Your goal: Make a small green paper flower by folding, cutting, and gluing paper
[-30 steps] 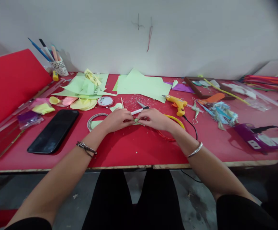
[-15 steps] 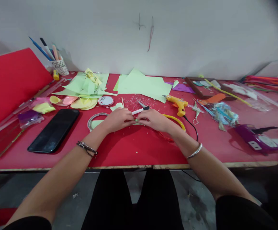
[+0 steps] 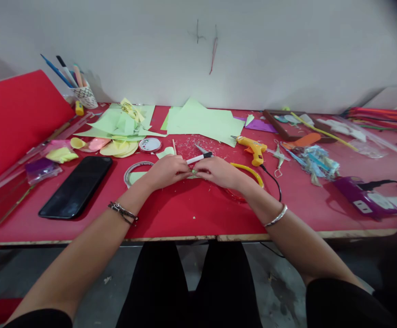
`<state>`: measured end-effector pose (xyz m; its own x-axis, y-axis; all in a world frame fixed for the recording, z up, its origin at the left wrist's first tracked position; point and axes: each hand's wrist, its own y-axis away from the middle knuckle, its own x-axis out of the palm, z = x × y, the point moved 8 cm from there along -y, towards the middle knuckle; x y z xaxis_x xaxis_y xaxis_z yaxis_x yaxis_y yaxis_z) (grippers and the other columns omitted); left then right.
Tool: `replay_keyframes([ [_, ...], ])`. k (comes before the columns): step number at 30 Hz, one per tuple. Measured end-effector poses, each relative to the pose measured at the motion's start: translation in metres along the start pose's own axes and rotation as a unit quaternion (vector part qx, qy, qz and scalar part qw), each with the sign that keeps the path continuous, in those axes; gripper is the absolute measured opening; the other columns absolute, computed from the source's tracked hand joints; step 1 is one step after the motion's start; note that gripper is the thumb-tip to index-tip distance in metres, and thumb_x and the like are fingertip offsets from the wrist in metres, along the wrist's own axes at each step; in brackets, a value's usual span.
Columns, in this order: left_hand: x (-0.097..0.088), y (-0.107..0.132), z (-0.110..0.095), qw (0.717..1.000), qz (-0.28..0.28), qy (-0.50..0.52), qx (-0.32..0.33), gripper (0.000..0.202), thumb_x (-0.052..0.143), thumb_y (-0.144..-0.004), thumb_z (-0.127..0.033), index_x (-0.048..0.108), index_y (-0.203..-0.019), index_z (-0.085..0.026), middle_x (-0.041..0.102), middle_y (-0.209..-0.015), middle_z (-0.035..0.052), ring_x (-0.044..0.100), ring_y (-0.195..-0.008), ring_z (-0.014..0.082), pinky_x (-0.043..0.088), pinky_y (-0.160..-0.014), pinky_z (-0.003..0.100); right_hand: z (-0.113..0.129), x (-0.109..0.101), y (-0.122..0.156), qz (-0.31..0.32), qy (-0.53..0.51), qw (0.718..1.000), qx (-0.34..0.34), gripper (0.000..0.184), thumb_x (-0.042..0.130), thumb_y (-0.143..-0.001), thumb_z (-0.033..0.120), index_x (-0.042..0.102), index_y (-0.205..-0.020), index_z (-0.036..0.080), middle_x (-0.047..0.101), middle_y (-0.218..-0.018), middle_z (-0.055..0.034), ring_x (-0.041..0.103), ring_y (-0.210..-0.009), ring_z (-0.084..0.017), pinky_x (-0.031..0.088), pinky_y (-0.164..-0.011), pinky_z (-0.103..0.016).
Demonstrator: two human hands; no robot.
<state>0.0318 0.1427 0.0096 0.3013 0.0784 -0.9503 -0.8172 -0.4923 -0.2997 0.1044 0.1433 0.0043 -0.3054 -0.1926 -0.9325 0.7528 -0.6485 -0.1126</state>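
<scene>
My left hand (image 3: 167, 171) and my right hand (image 3: 219, 171) meet over the middle of the red table (image 3: 184, 214). Between their fingertips they pinch a small light green paper piece (image 3: 193, 173), mostly hidden by the fingers. A white pen with a black cap (image 3: 198, 158) lies just behind the hands. A yellow and red hoop (image 3: 253, 172) lies under my right wrist. A metal ring (image 3: 135, 168) with a green scrap inside sits to the left of my left hand.
A black phone (image 3: 75, 187) lies at the left. Green paper sheets (image 3: 203, 120), a yellow glue gun (image 3: 253, 149) with its cord, scissors (image 3: 201, 149), a pen cup (image 3: 84, 95), a round tin (image 3: 149, 145), a purple device (image 3: 365, 196) and pipe cleaners (image 3: 383, 114) crowd the back.
</scene>
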Motion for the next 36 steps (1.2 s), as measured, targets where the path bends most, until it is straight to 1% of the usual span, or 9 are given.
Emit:
replay_keyframes([
  [5, 0.000, 0.000, 0.000, 1.000, -0.002, 0.018, 0.007, 0.033, 0.042, -0.087, -0.037, 0.062, -0.072, -0.016, 0.060, -0.065, 0.0032, 0.051, -0.064, 0.0136, 0.035, -0.060, 0.024, -0.001, -0.020, 0.005, -0.044, -0.005, 0.998, 0.042, 0.018, 0.048, -0.082, 0.029, 0.060, -0.087, 0.016, 0.062, -0.076, -0.0024, 0.052, -0.066, -0.012, 0.035, -0.062, -0.022],
  [8, -0.001, 0.000, 0.000, 0.999, 0.000, 0.043, 0.006, 0.034, 0.043, -0.087, -0.038, 0.061, -0.068, -0.015, 0.059, -0.063, 0.0025, 0.050, -0.063, 0.0129, 0.036, -0.061, 0.024, -0.029, -0.054, 0.022, -0.124, 0.076, 0.973, 0.180, 0.022, 0.044, -0.083, 0.033, 0.061, -0.085, 0.018, 0.063, -0.075, -0.0036, 0.055, -0.067, -0.014, 0.036, -0.061, -0.024],
  [10, -0.001, 0.001, 0.000, 0.999, 0.004, 0.050, 0.002, 0.034, 0.043, -0.087, -0.037, 0.060, -0.068, -0.015, 0.058, -0.063, 0.0023, 0.050, -0.064, 0.0127, 0.036, -0.062, 0.024, -0.062, -0.079, 0.048, -0.162, 0.169, 0.910, 0.341, 0.025, 0.043, -0.083, 0.033, 0.063, -0.085, 0.017, 0.064, -0.079, -0.0079, 0.058, -0.072, -0.019, 0.039, -0.063, -0.028],
  [13, -0.002, 0.001, 0.001, 0.999, 0.006, 0.046, -0.007, 0.032, 0.043, -0.087, -0.037, 0.060, -0.071, -0.015, 0.059, -0.067, 0.0029, 0.051, -0.067, 0.0133, 0.036, -0.063, 0.025, -0.111, -0.097, 0.095, -0.145, 0.222, 0.809, 0.525, 0.032, 0.050, -0.078, 0.036, 0.063, -0.093, 0.011, 0.064, -0.092, -0.0172, 0.059, -0.086, -0.029, 0.043, -0.068, -0.036],
  [15, -0.002, 0.001, 0.002, 0.999, 0.007, 0.040, -0.009, 0.032, 0.042, -0.087, -0.037, 0.061, -0.072, -0.015, 0.059, -0.069, 0.0034, 0.051, -0.068, 0.0137, 0.036, -0.063, 0.025, -0.140, -0.090, 0.117, -0.105, 0.183, 0.782, 0.587, 0.035, 0.056, -0.072, 0.034, 0.064, -0.095, 0.010, 0.063, -0.098, -0.0195, 0.058, -0.095, -0.033, 0.043, -0.072, -0.038],
  [20, -0.002, 0.001, 0.002, 0.999, 0.015, 0.040, -0.019, 0.034, 0.041, -0.088, -0.037, 0.060, -0.069, -0.015, 0.058, -0.069, 0.0035, 0.050, -0.069, 0.0141, 0.035, -0.064, 0.025, -0.179, -0.068, 0.130, -0.115, 0.059, 0.798, 0.589, 0.035, 0.058, -0.066, 0.037, 0.066, -0.091, 0.013, 0.065, -0.098, -0.0165, 0.059, -0.094, -0.031, 0.044, -0.071, -0.035],
  [24, -0.001, 0.001, 0.003, 0.998, 0.020, 0.053, -0.032, 0.035, 0.041, -0.088, -0.037, 0.059, -0.069, -0.015, 0.057, -0.069, 0.0033, 0.050, -0.069, 0.0140, 0.036, -0.065, 0.025, -0.188, -0.067, 0.136, -0.171, 0.010, 0.788, 0.591, 0.035, 0.058, -0.065, 0.043, 0.066, -0.076, 0.010, 0.067, -0.080, -0.0160, 0.061, -0.085, -0.029, 0.044, -0.062, -0.030],
  [28, 0.000, 0.002, 0.005, 0.997, 0.016, 0.066, -0.035, 0.036, 0.040, -0.088, -0.039, 0.060, -0.069, -0.015, 0.057, -0.069, 0.0033, 0.050, -0.069, 0.0143, 0.036, -0.065, 0.025, -0.189, -0.068, 0.137, -0.237, -0.089, 0.781, 0.571, 0.027, 0.054, -0.071, 0.036, 0.063, -0.066, 0.012, 0.064, -0.064, -0.0083, 0.061, -0.064, -0.018, 0.042, -0.051, -0.023],
  [36, 0.000, 0.002, 0.008, 0.996, 0.005, 0.083, -0.032, 0.036, 0.040, -0.088, -0.039, 0.061, -0.071, -0.016, 0.058, -0.070, 0.0033, 0.051, -0.070, 0.0140, 0.038, -0.067, 0.025, -0.195, -0.070, 0.146, -0.385, -0.193, 0.709, 0.558, 0.025, 0.041, -0.082, 0.030, 0.057, -0.087, 0.012, 0.057, -0.056, -0.0006, 0.052, -0.046, -0.010, 0.044, -0.044, -0.020],
])
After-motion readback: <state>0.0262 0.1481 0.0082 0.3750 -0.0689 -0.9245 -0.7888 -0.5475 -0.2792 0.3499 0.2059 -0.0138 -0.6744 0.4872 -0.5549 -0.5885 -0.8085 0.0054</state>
